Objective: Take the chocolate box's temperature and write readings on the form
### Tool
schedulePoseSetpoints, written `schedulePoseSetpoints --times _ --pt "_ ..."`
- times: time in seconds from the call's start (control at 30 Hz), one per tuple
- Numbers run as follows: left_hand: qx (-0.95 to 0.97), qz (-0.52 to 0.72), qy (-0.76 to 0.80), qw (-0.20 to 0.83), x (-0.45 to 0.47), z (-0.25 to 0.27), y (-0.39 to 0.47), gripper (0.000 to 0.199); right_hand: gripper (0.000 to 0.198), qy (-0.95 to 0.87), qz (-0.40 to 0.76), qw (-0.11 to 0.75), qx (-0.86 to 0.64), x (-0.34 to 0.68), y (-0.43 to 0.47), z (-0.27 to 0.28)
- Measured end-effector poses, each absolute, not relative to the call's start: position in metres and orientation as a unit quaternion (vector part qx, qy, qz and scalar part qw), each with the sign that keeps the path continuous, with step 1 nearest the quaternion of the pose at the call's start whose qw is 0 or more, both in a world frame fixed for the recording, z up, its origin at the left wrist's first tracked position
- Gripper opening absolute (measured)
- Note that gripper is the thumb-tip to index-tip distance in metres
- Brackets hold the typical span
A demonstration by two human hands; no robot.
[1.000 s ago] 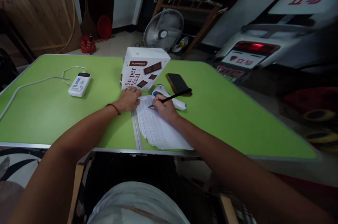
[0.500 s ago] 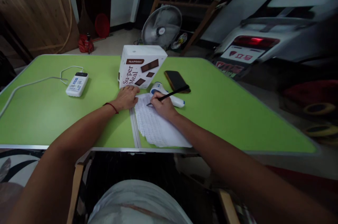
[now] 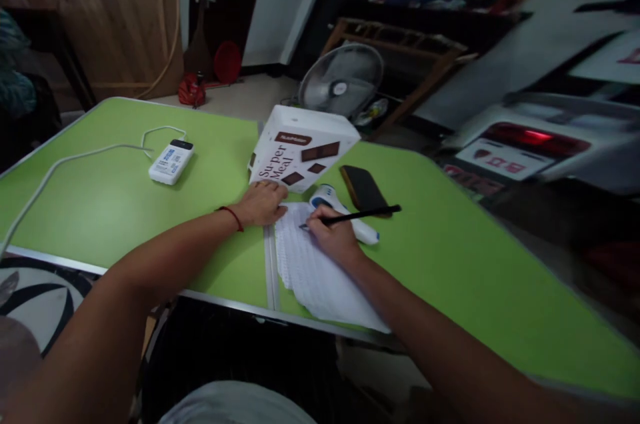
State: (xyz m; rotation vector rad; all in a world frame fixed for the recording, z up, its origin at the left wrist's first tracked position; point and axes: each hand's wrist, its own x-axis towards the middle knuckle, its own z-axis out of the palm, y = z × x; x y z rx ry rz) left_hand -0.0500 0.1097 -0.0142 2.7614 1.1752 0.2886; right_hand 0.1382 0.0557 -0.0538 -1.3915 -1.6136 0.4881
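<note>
My right hand (image 3: 334,235) is closed around a black pen (image 3: 373,213), its tip against a stack of paper sheets (image 3: 330,284) covered in rows of handwriting. My left hand (image 3: 264,202) lies low on the table at the top left corner of the paper, fingers resting and holding nothing visible. Just beyond it stands a white box (image 3: 305,151) printed "Su-per Meal". Partly behind my right hand is a white and blue handheld thermometer (image 3: 364,231). A dark phone (image 3: 365,188) lies further back to the right.
A white power bank (image 3: 171,163) with a white cable (image 3: 75,157) lies on the left of the green table (image 3: 110,204). Behind the table stand a fan (image 3: 340,84) and a wooden frame (image 3: 425,77). A white scooter (image 3: 530,144) with a lit red tail light is at the right.
The head view has turned left and tilted, so everything appears shifted right and slanted. Both hands stay at the paper, the pen still in my right hand.
</note>
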Motion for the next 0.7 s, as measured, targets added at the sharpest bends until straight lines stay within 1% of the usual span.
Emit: schedulePoseSetpoints --times 0.33,0.7 --pt "0.917 0.095 0.381 0.068 -0.0457 -0.0165 0.1093 0.03 0.017 -0.628 0.207 0.456 -0.595 0.1413 0.0527 -0.0551" --pt "0.915 0.099 0.385 0.066 -0.0458 -0.0154 0.11 0.03 0.015 -0.636 0.204 0.457 -0.588 0.1411 0.0538 -0.0544"
